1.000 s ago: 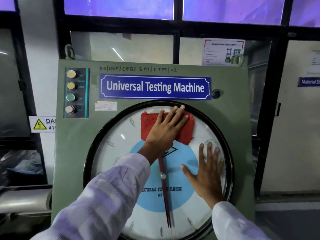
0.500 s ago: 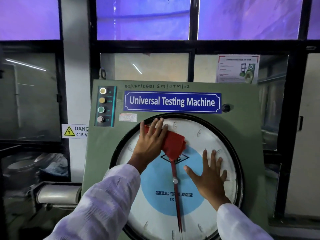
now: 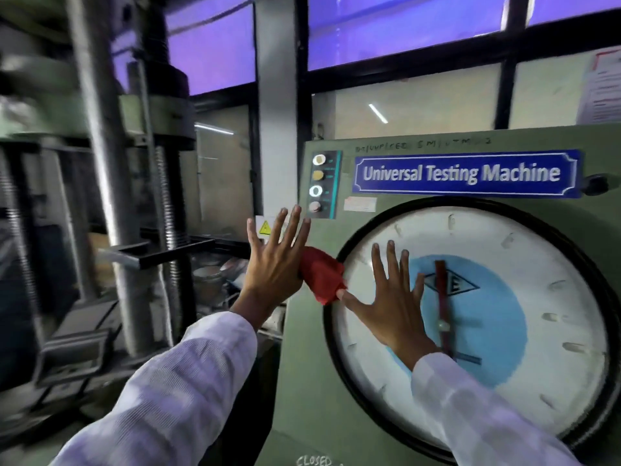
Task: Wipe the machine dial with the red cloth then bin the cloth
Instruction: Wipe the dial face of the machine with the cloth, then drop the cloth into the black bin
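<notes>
- The red cloth (image 3: 322, 275) is bunched up in a lump right at the left edge of the dial (image 3: 477, 331), sitting on the black rim and the green panel (image 3: 319, 364) next to it.
- It's wedged between both hands: the left hand (image 3: 274, 264) is on its left, the right hand (image 3: 393, 301) on its right, with the right thumb tip touching the cloth's lower corner.
- Left hand is spread wide, all fingers fanned out and pointing up, palm facing the machine. Looks like the heel of the palm is pinning the cloth rather than any fingers wrapping it, but can't tell for sure since the contact is hidden.
- Right hand is also wide open, flat on the dial glass, fingers up, not holding anything.
- Just right of the right hand there's the red needle (image 3: 442, 304) running vertically down the blue center disc (image 3: 487, 317), with a diamond logo behind it.
- Above the hands, the blue "Universal Testing Machine" nameplate (image 3: 465, 173), and up-left of that a strip of 4 round indicator lights (image 3: 317, 183).
- Both arms are in pale white-ish sleeves (image 3: 188, 381).
- Way off to the left of the left hand is the load frame (image 3: 111, 163) with steel columns and a threaded screw, pretty blurry.
- Purple-tinted windows (image 3: 403, 25) up top behind everything.
</notes>
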